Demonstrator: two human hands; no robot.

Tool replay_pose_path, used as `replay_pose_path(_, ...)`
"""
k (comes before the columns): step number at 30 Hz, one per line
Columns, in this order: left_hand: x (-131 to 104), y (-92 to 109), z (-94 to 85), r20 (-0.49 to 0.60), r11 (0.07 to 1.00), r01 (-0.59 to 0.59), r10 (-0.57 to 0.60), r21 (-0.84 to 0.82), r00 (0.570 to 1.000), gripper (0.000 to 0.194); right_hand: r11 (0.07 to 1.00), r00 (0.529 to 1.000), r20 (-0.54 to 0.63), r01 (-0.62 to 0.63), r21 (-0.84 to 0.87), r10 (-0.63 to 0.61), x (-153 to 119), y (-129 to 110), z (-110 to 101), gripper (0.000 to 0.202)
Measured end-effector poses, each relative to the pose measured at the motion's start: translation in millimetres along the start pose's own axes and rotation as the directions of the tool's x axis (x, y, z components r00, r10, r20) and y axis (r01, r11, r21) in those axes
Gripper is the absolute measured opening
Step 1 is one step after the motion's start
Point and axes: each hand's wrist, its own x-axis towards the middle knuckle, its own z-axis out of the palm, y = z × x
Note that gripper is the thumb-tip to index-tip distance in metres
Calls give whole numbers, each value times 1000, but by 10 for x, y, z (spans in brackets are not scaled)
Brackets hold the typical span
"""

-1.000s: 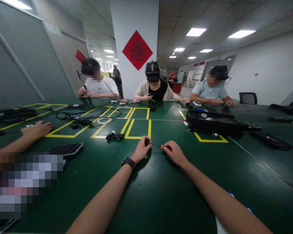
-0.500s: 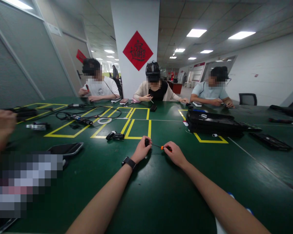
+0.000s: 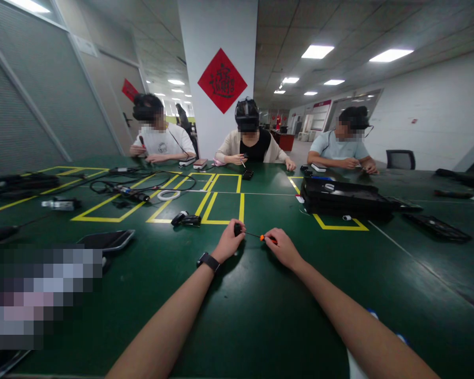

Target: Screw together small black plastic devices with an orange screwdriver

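Note:
My right hand (image 3: 281, 248) is closed around the orange and black handle of a screwdriver (image 3: 263, 238). Its thin shaft points left, toward a small black part (image 3: 237, 229) pinched in my left hand (image 3: 228, 243). The shaft's tip meets or lies close to that part; my fingers hide the exact contact. A dark watch sits on my left wrist. Both hands are low over the green table (image 3: 256, 305). What the black part is, I cannot make out.
Small black items (image 3: 186, 219) lie ahead of my left hand. Black cables (image 3: 142, 184) and a white ring (image 3: 168, 195) are farther left. A black case (image 3: 345, 197) stands at right, a dark phone-like device (image 3: 106, 240) at left. Three people sit across the table.
At the left edge, another person's hand has gone out of view. Across the table, the middle person's hand has shifted slightly inward. My hands hold nearly the same pose.

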Motion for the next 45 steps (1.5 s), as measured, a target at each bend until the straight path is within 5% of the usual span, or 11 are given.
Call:
replay_pose_path(14,21,-58,1,18,999,-14,15,-40,1000,19,1000,1000,-8,-21,-12,21,2,34,11,26)
replay_pose_path(21,26,-65,3,-3,999,16,-16,-29,1000,18,998,999,-22,-34,43,35,-39,5,-5,10)
replay_pose_path(34,19,-74,-11,2,997,-53,53,50,999,22,1000,1000,25,6,13,-6,4,22,-2,25)
replay_pose_path(45,23,-57,-29,24,998,-58,58,9,998,24,996,1000,-25,12,83,-10,-23,-1,-21,14)
